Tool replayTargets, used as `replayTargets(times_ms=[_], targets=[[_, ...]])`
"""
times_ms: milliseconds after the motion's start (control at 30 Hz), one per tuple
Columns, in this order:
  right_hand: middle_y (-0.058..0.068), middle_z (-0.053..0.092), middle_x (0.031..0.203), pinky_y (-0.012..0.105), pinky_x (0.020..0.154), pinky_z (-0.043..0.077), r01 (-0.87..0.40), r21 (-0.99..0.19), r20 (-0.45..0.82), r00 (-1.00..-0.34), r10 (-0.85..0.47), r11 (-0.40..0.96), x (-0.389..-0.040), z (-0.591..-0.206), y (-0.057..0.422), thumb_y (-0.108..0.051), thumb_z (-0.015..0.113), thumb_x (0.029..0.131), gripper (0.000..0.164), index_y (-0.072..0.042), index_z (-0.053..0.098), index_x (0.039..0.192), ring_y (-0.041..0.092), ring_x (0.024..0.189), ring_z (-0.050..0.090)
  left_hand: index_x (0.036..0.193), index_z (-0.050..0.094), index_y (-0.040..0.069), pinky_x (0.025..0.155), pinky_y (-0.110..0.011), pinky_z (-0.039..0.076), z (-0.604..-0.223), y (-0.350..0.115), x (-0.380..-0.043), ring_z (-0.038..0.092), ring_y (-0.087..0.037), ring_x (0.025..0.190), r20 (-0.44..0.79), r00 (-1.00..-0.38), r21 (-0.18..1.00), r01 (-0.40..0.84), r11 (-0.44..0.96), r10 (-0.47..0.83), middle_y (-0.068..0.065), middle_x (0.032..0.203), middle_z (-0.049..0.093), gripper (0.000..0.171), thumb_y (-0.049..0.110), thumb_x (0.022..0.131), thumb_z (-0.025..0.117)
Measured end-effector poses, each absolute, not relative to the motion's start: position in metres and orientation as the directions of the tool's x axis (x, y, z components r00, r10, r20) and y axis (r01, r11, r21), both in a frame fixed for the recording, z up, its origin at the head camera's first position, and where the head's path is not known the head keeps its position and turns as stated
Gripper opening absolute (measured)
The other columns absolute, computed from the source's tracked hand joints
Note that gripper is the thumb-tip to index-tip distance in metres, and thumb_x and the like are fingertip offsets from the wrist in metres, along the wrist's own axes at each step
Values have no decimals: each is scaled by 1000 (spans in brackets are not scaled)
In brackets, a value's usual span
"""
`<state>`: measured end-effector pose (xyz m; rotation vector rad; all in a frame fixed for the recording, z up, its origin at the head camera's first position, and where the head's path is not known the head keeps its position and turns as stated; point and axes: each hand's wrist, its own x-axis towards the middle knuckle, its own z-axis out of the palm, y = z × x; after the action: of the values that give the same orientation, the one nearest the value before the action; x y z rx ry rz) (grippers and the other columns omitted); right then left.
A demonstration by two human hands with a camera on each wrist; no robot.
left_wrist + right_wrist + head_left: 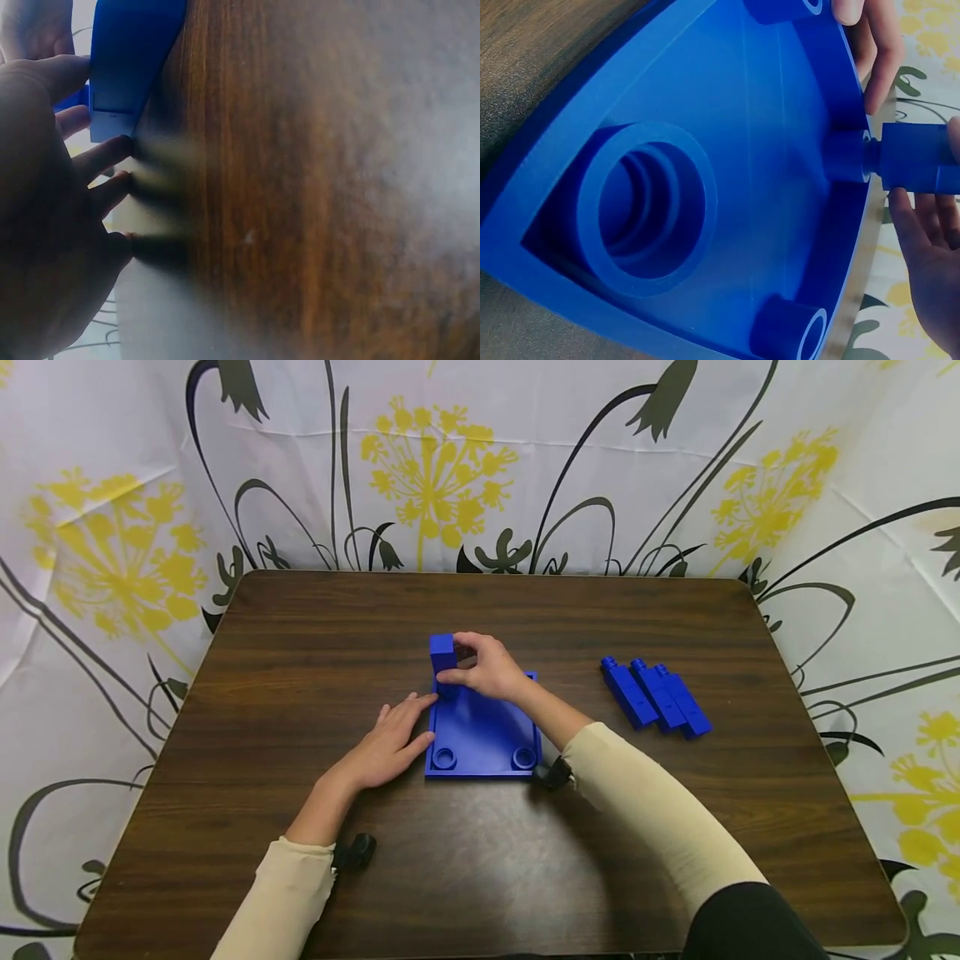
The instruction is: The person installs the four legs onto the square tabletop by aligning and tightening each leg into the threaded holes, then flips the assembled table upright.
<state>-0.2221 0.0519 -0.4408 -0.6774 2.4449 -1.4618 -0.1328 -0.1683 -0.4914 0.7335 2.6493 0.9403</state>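
A shallow blue square panel lies on the table, rim up, with hollow round sockets at its corners. My right hand pinches a square blue leg upright over the far left corner. In the right wrist view, the narrow end of this leg meets a socket's mouth. My left hand is spread beside the panel's left edge, its fingertips and thumb against the side. The left wrist view shows that hand in shadow along the panel's outer wall.
Three more blue legs lie side by side on the right of the brown wooden table, their knobbed ends pointing away. A white flowered cloth hangs behind the table's far edge.
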Motion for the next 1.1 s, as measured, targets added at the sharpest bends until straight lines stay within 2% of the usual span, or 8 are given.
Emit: replayTargets(times_ms=[167,267,433,600,833,1100], targets=[[11,63,109,28,87,52,-284,-862,41,-864,-501,419,-220,-439,53,-18,79,85,42,0,61,119,23,105,62,155,25,13,111,-66,5,-492,-168,-133,13,-34,148,-50,-846,642,380,666,531,-12,159,26,60,34,104,48],[11,62,115,30,91,50,-288,-858,31,-855,-517,424,-219,-439,54,-19,77,86,47,0,58,125,23,111,60,155,25,13,111,-65,5,-493,-168,-133,13,-34,148,-50,-845,638,383,668,532,-12,159,26,60,36,104,47],[15,58,131,36,103,42,-253,-912,30,-825,-564,321,-221,-438,55,-5,72,87,59,-1,48,141,26,126,53,155,25,14,111,-65,4,-491,-169,-132,13,-33,148,-53,-847,640,378,670,528,-11,159,26,60,36,104,46],[15,53,140,41,107,37,-235,-943,48,-796,-603,236,-223,-437,56,6,65,86,67,-8,42,148,25,131,49,155,26,13,111,-65,4,-491,-168,-132,13,-34,148,-54,-848,641,375,669,528,-12,159,26,59,36,104,46],[15,57,137,37,105,40,-228,-952,47,-768,-639,203,-226,-437,57,10,61,89,60,-5,44,145,22,128,52,155,26,14,111,-65,4,-491,-168,-133,13,-34,148,-51,-851,639,375,672,523,-12,159,26,59,34,104,47],[15,60,130,35,99,46,-252,-927,22,-776,-630,278,-228,-436,57,1,72,87,54,0,52,137,24,121,57,155,25,14,111,-65,4,-491,-168,-132,13,-34,148,-54,-850,639,374,672,525,-13,158,27,59,35,104,47]])
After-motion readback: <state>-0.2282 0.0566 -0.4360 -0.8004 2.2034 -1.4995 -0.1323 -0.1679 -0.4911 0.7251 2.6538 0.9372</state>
